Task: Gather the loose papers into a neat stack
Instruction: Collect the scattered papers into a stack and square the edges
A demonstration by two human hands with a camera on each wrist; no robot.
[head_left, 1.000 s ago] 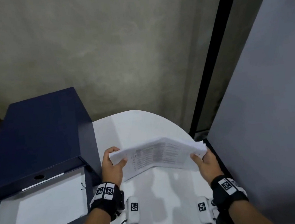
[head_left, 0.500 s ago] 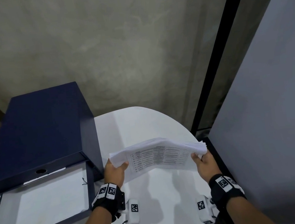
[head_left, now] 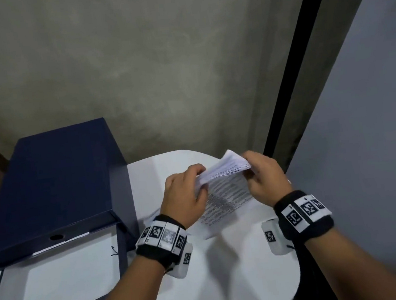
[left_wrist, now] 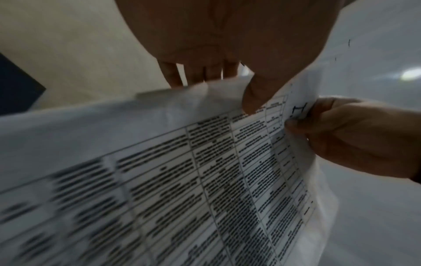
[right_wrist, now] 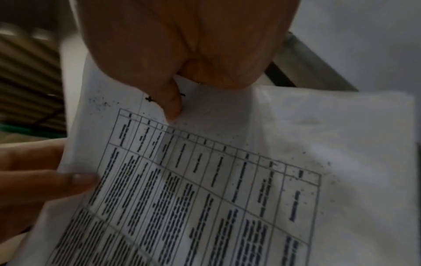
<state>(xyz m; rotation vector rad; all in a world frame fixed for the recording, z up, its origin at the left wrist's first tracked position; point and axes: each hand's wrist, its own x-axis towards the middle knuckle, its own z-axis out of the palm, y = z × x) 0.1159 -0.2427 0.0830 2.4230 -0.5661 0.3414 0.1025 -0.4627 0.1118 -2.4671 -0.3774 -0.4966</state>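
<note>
A sheaf of white papers point(head_left: 225, 183) printed with tables stands nearly upright on its lower edge over the white table point(head_left: 219, 283). My left hand point(head_left: 185, 195) grips the top left part of the sheaf, thumb on the printed side. My right hand point(head_left: 262, 179) pinches the top right corner. The left wrist view shows the printed papers point(left_wrist: 205, 171) with my left hand point(left_wrist: 227, 84) on their upper edge and the right hand point(left_wrist: 341, 136) at the side. The right wrist view shows the papers point(right_wrist: 227, 180) pinched by my right hand point(right_wrist: 177, 90).
An open dark blue box file point(head_left: 55, 181) lies at the left, its lid raised and a white sheet point(head_left: 65, 276) lining its tray. A grey wall and a dark post point(head_left: 291, 90) stand behind. The table's rounded edge runs close at the right.
The papers went from held flat and wide between both hands to tipped upright. Both hands moved closer together at the sheaf's top edge.
</note>
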